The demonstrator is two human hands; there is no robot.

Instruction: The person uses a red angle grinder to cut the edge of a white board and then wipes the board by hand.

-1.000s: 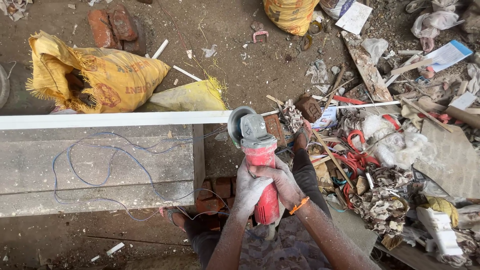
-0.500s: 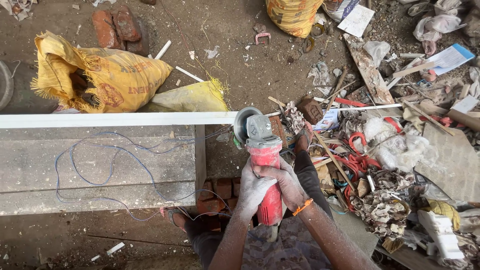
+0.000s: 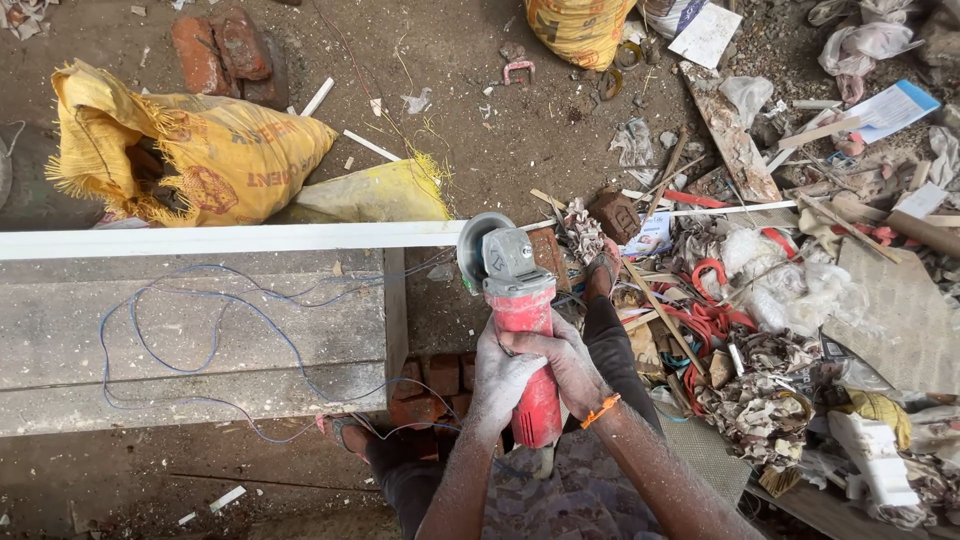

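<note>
A red angle grinder [image 3: 520, 330] with a grey head is gripped in both hands. My left hand [image 3: 497, 378] wraps the red body from the left and my right hand [image 3: 560, 362], with an orange wristband, clasps it from the right. The grinder's disc guard [image 3: 472, 250] meets the right end of a long white strip [image 3: 220, 240] lying along the far edge of a grey wooden bench [image 3: 190, 340]. A thin blue wire [image 3: 200, 330] loops over the bench top.
A yellow sack [image 3: 200, 150] and red bricks [image 3: 220, 50] lie on the dirt behind the bench. Rubble, red hose [image 3: 705, 310], paper and scrap wood pile up at right. Bricks [image 3: 430, 385] sit under the bench end by my sandalled feet.
The grinder and both hands have shifted slightly; the disc stays at the end of the white strip. Nothing else moved.
</note>
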